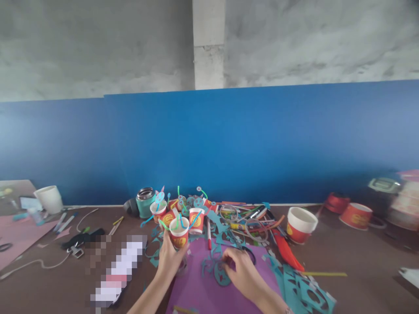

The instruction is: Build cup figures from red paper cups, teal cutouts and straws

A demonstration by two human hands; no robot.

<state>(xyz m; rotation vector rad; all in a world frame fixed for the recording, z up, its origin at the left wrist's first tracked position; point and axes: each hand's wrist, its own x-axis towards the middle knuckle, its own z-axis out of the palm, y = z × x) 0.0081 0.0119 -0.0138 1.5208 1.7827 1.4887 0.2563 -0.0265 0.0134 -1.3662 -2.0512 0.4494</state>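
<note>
The left hand (170, 255) grasps a red-and-white paper cup (179, 233) from the side, thumb and fingers around its wall; the cup is upright, with green and blue bent strips sticking out at its rim. The right hand (241, 268) is curled, its fingertips at the edge of a round teal cutout (222, 274) with markings on it; whether they pinch it or only touch it, I cannot tell. The cutout is over a purple sheet (193, 294), and dark scissor handles (249, 255) show just behind the right hand.

Just beyond the held cup are more red-and-white cups, one (196, 220) upright to its right and another (159, 211) behind it to the left, among small teal cutouts and strips. A red-and-white marker (209, 237) lies at the sheet's far edge. To the right spreads a jumble of pens and rolls of tape (257, 229), then a bright red object (287, 252) and a larger upright cup (299, 224). Teal paper scraps (307, 292) with cut-out holes lie nearer, by a yellow strip (324, 274).

A teal jar (145, 203) stands open at the back. Farther left on the brown counter (366, 261) are a black strap (81, 239), a white cup (49, 199) and a pink sheet (19, 244). A blue partition (229, 144) rises behind.
</note>
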